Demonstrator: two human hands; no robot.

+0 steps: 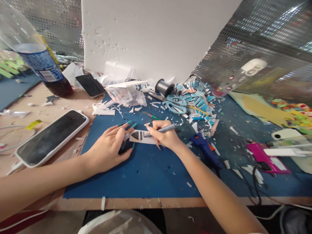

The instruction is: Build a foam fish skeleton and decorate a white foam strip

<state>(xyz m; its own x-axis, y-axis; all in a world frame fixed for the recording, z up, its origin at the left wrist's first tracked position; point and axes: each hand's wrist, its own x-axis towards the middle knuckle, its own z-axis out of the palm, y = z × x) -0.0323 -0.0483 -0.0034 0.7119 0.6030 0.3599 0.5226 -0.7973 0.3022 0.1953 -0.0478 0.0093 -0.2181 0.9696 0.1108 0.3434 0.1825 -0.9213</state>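
Near the middle of the blue mat (126,175) lies a narrow white strip (148,139) with dark shapes and bars marked on its left part. My left hand (113,144) rests at the strip's left end, thumb and fingers curved around it and holding it down. A small pale, translucent piece (126,136) shows by the left fingers; I cannot tell what it is. In my right hand (164,135), a grey pen (168,128) is pinched, its tip at the strip near the dark marks. The right hand's lower edge rests by the strip's right end.
Behind my hands are light blue scissors (175,104), a wire spool (164,87) and blue-white scraps (198,97). A blue glue gun (206,149) lies right of my forearm. Phones (52,138) (90,85) and a cola bottle (46,68) stand left; a magenta tool (268,158) lies far right.
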